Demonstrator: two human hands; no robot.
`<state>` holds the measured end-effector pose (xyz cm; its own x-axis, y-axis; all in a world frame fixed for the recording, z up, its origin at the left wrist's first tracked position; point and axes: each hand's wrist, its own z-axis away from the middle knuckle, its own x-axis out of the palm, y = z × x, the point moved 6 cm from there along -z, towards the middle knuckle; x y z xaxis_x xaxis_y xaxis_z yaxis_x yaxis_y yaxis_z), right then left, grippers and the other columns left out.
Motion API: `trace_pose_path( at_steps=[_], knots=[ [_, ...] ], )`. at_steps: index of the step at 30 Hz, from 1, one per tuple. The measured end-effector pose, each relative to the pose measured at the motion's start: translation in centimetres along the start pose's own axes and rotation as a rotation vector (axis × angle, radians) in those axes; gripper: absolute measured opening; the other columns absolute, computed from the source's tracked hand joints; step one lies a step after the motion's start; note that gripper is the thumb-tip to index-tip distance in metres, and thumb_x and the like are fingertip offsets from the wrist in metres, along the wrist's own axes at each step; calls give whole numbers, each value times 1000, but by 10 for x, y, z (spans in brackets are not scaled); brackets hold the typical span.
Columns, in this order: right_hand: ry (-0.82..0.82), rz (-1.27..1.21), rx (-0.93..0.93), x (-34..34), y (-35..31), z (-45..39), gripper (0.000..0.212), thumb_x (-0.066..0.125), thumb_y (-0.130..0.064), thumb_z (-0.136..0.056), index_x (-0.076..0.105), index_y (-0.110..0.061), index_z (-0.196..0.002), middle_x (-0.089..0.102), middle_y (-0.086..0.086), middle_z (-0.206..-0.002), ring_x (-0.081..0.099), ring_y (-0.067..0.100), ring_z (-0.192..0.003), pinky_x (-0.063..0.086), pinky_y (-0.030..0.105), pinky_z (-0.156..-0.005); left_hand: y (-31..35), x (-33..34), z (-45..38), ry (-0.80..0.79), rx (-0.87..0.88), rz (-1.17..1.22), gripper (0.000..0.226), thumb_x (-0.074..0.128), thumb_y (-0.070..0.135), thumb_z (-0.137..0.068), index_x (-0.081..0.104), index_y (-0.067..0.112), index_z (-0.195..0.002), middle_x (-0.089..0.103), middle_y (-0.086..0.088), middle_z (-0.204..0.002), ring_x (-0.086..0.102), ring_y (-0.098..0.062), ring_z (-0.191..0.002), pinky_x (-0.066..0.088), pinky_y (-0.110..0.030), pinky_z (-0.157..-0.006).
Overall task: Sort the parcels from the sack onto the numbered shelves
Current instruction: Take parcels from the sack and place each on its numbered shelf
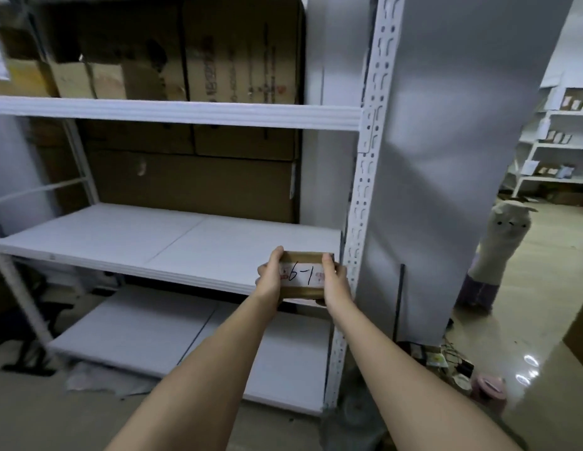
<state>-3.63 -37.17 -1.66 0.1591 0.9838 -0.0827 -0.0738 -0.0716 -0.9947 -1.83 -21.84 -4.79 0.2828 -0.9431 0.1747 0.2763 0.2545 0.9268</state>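
While both hands, left [270,277] and right [336,278], grip the box [304,275] marked 6-1, the shelf [127,237] beyond them lies bare; placing remains.

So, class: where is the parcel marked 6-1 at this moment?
In the head view, the parcel marked 6-1 is held between the left hand and right hand, at the right front edge of the middle shelf, beside the perforated upright.

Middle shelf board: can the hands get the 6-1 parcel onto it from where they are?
Probably yes. Both hands, left hand and right hand, grip the parcel at the front right edge of the middle shelf board, whose surface there is bare; only the upright post stands close on the right.
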Motion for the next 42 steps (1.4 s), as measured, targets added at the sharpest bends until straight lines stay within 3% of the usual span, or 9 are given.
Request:
trace_pose_path(
  at_steps=[6, 15, 20, 24, 27, 32, 38, 42],
  knots=[
    [-2, -35, -45, 122, -40, 23, 39, 37, -62, -94, 45, -25, -107, 63, 2, -106, 62, 26, -99, 50, 49, -94, 77, -109, 12, 50, 87, -7, 96, 50, 83, -41, 48, 27, -119, 53, -7, -126, 53, -25, -116, 42, -44, -104],
    [-46, -63, -151, 277, -127, 34, 45, 35, -65, -92, 44, -26, -111, 61, 4, -112, 62, 26, -98, 52, 50, -92, 193, -241, 6, 93, 233, 14, 108, 50, 84, -39, 48, 26, -130, 53, -5, -130, 51, -23, -118, 40, -43, -106],
    [-81, -77, -277, 338, -183, 23, 37, 36, -57, -97, 43, -24, -112, 61, 0, -107, 58, 18, -89, 49, 36, -80, 265, -287, 3, 150, 360, -16, 105, 46, 83, -44, 42, 27, -133, 49, -5, -132, 49, -27, -120, 37, -48, -106],
    [-82, -78, -384, 376, -226, 7, 40, 34, -59, -97, 46, -24, -114, 61, 2, -115, 56, 18, -91, 42, 32, -78, 320, -311, -17, 167, 469, -48, 111, 43, 88, -42, 39, 27, -135, 49, -9, -134, 50, -30, -119, 37, -52, -104],
    [-61, -74, -467, 398, -258, -10, 47, 31, -61, -96, 47, -23, -120, 59, 3, -122, 53, 18, -92, 38, 32, -75, 360, -315, -29, 166, 586, -50, 107, 41, 88, -52, 36, 26, -140, 46, -8, -138, 47, -30, -121, 34, -54, -105],
    [-26, -102, -637, 419, -313, -39, 46, 31, -59, -97, 45, -24, -122, 58, 1, -120, 56, 13, -91, 37, 24, -58, 421, -315, -63, 111, 762, 28, 115, 48, 94, -41, 46, 26, -134, 52, -10, -134, 52, -30, -118, 40, -49, -103],
    [60, -60, -747, 443, -351, -76, 47, 32, -58, -97, 44, -25, -127, 55, -3, -123, 57, 14, -100, 38, 25, -62, 473, -319, -127, 81, 814, 67, 119, 55, 96, -36, 51, 23, -130, 57, -6, -128, 57, -24, -115, 44, -47, -101],
    [154, 18, -766, 455, -363, -101, 48, 28, -62, -96, 44, -26, -125, 58, -3, -120, 59, 17, -97, 36, 27, -59, 488, -316, -129, 50, 824, -16, 103, 49, 85, -59, 43, 19, -137, 55, -5, -131, 52, -22, -121, 39, -41, -105]
  ],
)
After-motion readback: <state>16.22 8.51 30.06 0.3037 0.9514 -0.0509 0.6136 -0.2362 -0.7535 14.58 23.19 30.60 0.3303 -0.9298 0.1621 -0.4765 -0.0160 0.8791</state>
